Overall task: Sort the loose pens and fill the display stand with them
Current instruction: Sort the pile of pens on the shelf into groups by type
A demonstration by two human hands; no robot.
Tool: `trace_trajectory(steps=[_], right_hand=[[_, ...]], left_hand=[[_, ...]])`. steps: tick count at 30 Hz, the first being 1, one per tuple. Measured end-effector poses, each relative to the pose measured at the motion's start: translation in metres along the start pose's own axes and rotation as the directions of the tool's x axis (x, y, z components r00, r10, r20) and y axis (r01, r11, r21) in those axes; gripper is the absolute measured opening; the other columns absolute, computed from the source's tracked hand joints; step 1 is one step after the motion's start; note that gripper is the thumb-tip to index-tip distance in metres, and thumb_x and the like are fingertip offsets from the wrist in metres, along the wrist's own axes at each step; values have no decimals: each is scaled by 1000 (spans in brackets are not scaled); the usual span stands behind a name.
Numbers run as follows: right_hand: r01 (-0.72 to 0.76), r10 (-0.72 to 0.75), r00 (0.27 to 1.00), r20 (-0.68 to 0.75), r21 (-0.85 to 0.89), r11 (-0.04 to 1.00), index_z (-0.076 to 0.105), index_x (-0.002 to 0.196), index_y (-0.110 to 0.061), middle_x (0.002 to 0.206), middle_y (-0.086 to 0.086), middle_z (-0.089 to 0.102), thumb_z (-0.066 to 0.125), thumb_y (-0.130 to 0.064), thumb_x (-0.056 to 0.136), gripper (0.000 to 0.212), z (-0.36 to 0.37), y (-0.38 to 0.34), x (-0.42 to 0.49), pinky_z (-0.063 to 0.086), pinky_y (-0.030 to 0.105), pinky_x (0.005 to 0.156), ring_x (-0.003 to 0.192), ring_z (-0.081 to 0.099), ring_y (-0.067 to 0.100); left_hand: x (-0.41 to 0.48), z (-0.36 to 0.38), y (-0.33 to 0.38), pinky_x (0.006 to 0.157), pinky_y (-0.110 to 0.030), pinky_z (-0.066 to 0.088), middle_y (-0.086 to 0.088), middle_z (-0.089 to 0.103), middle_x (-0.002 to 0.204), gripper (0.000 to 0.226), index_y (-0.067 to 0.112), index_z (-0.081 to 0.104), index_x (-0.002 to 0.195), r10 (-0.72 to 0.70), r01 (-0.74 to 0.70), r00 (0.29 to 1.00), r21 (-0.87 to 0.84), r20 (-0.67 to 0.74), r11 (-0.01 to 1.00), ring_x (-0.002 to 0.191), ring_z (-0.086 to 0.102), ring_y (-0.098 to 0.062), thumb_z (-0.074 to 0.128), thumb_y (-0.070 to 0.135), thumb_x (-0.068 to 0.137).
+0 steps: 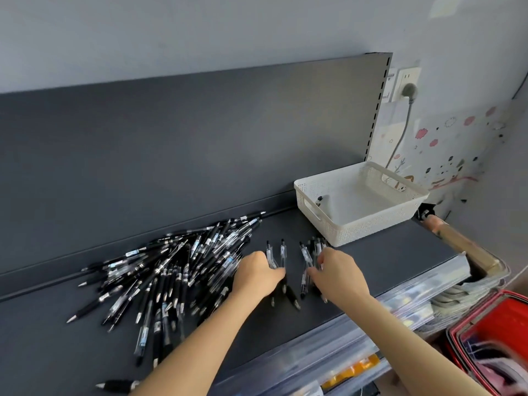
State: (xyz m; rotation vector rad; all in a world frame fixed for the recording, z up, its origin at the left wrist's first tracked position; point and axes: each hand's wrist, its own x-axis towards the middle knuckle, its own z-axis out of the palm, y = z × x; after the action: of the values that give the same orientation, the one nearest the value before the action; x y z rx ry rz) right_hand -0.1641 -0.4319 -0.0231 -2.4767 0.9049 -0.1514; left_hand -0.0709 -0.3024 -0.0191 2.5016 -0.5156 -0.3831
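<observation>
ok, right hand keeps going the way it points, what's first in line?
Likely the white basket: the right hand, holding a few pens, points up-shelf toward its near corner. Depth is unclear.

A: The shelf [385, 252]?
B: Matt dark grey, smooth, looks like painted metal; its back panel [200, 138] at 12 o'clock has the same finish.
A: And the pens [177, 270]?
B: Plastic, at 9 o'clock: glossy clear barrels, matt black grips that look rubbery, shiny metal-looking tips.
A: The basket [360, 221] at 2 o'clock?
B: Cream plastic, matt, perforated walls, smooth floor.
A: Anything at 4 o'clock?
B: A red bin [491, 310], glossy plastic. The drawers [328, 347] under the shelf look like clear, shiny plastic.
</observation>
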Motion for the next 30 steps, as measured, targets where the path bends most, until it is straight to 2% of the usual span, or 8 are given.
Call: trace_trajectory(steps=[3,6,11,13,18,21,25,30], right_hand=[[37,-36,999,29,-44,998,57,106,-11,93,2,50,55,-26,91,21,-2,1,3,49,32,67,83,58,25],[70,-66,996,55,-73,995,57,107,-12,92,1,46,53,-25,92,21,-2,3,4,47,31,66,79,56,24],[115,-108,993,55,-145,983,53,101,-14,103,4,52,49,-21,93,12,-6,6,7,41,30,61,75,52,24],[133,-123,990,69,-164,977,48,92,-16,100,3,51,48,-20,93,4,-7,6,8,40,30,60,72,49,23],[190,-179,980,82,-162,968,51,91,-17,91,-1,46,50,-28,94,12,-6,9,8,44,30,62,73,51,21],[209,-206,978,34,-152,966,51,82,-16,83,0,51,47,-27,95,17,-9,4,8,49,31,59,67,55,22],[318,-321,947,-18,-98,943,61,95,-13,92,5,58,49,-22,95,15,-10,-23,-3,46,31,62,74,53,23],[520,-519,853,51,-19,854,64,100,-16,94,0,56,51,-19,95,14,8,-75,-40,46,32,69,83,56,21]], left_hand=[[2,6,6,41,-24,22,4,35,49,50,17,30,52,10,-10,1000,14,19,1000,44,33,-13,67,27,84],[4,15,17,41,-24,26,3,43,57,42,16,35,56,12,-13,999,26,38,1000,47,38,-14,66,23,83],[10,28,36,45,-26,34,-2,54,73,26,13,44,65,53,-58,997,92,52,994,55,45,-18,63,21,82],[9,30,41,52,-30,39,-5,55,82,24,12,46,68,86,-94,994,147,64,985,64,51,-23,61,22,84],[1,27,33,59,-33,39,-8,54,97,29,13,47,78,126,-136,990,190,64,972,81,57,-28,56,37,91],[-9,15,20,70,-35,48,-7,56,107,36,8,57,101,131,-134,991,167,30,977,91,59,-28,54,43,93],[-30,-11,-8,85,-37,50,-4,57,114,40,11,58,120,157,-146,985,144,-68,979,100,59,-23,53,41,94],[-60,-57,-70,86,-36,51,3,58,114,30,18,62,117,129,-102,973,146,-190,984,99,59,-17,53,37,95]])
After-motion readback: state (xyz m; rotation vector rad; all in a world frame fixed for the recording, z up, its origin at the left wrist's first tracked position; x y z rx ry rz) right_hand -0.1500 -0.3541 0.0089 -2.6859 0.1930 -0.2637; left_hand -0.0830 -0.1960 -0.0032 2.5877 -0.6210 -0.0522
